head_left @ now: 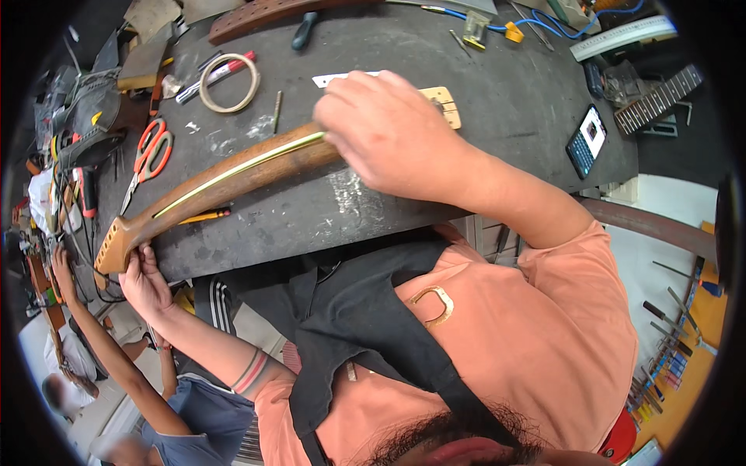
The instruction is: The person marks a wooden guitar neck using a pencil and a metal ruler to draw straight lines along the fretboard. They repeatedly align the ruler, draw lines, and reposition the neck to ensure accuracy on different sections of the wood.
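Note:
A brown wooden guitar neck (233, 194) lies slantwise at the table's near edge. Its headstock (113, 245), with a row of holes, points to the lower left. Along the neck's upward face runs a thin yellow-green strip (241, 167). My left hand (148, 283) grips the headstock from its near side, fingers and thumb closed on it. Over the other end of the neck, my right hand (392, 132) has its fingers curled down where the strip disappears; what they pinch is hidden. Beyond that hand shows a pale wooden end (443, 107) with small dark holes.
Orange-handled scissors (151, 151), a tape roll (230, 82), markers and a pencil (205, 217) lie around the neck. A phone (588, 141) and a fretted fingerboard piece (659, 99) are at the right. Another person's arm (116, 357) reaches in at the lower left.

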The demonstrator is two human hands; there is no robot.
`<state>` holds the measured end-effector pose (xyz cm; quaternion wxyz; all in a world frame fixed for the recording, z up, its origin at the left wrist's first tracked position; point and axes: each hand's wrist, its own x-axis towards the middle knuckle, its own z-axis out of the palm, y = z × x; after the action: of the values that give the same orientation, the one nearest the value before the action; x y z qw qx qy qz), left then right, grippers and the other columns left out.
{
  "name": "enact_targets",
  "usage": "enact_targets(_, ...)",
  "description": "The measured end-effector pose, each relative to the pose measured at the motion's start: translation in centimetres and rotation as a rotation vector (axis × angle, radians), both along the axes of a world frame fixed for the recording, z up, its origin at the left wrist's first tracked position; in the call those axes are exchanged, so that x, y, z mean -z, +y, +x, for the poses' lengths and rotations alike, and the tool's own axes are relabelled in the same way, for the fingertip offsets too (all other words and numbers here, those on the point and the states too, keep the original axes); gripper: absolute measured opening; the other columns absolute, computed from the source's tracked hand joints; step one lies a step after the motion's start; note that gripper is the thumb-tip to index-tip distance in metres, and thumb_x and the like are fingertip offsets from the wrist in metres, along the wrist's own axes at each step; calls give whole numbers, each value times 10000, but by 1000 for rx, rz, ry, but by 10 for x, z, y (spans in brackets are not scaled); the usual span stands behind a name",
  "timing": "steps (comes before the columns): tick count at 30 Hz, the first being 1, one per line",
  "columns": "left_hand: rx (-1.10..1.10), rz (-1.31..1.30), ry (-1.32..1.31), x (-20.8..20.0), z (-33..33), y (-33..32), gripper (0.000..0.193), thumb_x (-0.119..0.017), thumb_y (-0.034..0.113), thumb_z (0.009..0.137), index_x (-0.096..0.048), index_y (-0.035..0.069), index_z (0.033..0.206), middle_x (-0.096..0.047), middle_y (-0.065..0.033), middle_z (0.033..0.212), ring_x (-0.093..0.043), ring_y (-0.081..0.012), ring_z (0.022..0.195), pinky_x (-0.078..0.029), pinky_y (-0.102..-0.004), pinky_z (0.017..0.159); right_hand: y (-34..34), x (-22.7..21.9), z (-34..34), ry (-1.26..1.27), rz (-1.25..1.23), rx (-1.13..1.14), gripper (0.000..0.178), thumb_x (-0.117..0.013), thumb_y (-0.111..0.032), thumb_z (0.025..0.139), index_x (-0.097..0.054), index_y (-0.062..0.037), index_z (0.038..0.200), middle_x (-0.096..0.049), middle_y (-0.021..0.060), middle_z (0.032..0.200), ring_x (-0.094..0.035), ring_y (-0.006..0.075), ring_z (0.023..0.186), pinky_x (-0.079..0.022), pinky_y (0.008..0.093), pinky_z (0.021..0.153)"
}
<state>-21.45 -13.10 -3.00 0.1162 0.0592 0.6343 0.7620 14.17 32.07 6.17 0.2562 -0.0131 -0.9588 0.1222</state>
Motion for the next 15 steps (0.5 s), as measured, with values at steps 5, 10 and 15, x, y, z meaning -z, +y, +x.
enact_targets(5, -101, 2, -66, -19, 27, 36, 341, -647, -44, 1060, -654, -85, 1398, -731, -209, 1356, -743, -375, 1246, -632, -543, 1123, 7, -7, 15, -67, 12, 55, 164, -697, -45, 949, -659, -50, 1109, -679, 172, 1098, -669, 399, 1108, -515, 499, 940)
enact_targets(10, 6, -24, -49, -42, 45, 61, 327, -564, 21, 1115, -651, -104, 1404, -783, -239, 1297, -822, -377, 1109, -690, -471, 963, 33, -15, 46, -171, 45, 114, 149, -686, -43, 1017, -660, -30, 1163, -681, 186, 1160, -652, 429, 1121, -498, 500, 989)
enact_targets(15, 140, 99, -76, -37, 43, 50, 328, -568, 74, 1143, -630, -75, 1429, -769, -216, 1342, -818, -360, 1098, -690, -449, 955, 77, -27, 81, -123, 16, 188, 76, -610, -25, 1054, -657, 10, 1102, -679, 188, 1049, -651, 398, 1005, -506, 468, 935)
